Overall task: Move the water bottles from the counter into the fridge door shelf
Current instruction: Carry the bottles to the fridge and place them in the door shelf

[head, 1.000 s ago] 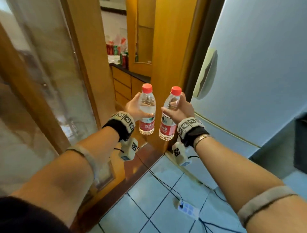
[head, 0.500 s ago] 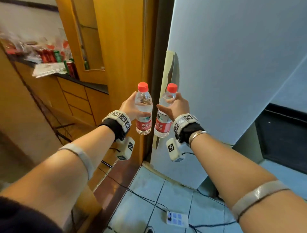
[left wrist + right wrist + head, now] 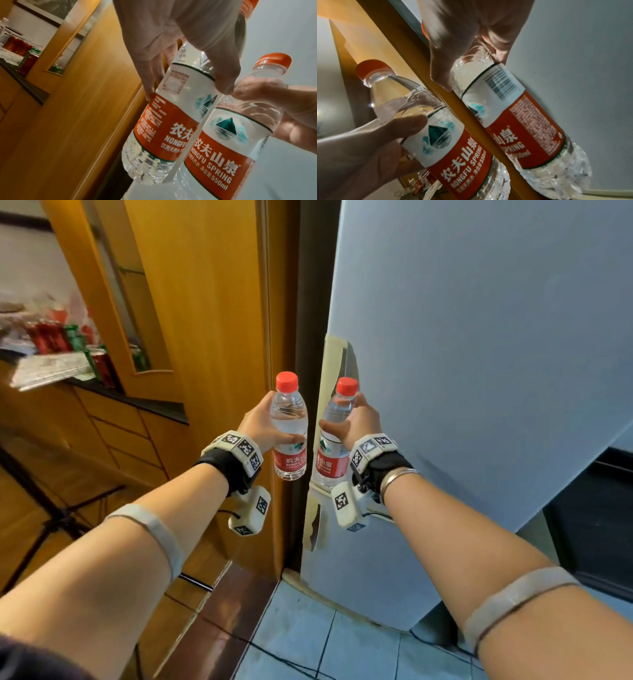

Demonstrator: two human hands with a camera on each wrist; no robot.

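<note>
At the centre of the frame, the left bottle [image 3: 289, 428] is held upright by the left hand [image 3: 262, 424], whose fingers are wrapped around its upper body. Just to its right, the right bottle [image 3: 334, 436] is gripped the same way by the right hand [image 3: 359, 422], before the closed fridge door [image 3: 479, 371]. Compared with half a second ago, the counter [image 3: 137, 402] is seen further to the left edge, and the fridge door fills more of the frame.

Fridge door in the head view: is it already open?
No: the fridge door is shut, its handle untouched, while each hand grips a bottle.
</note>
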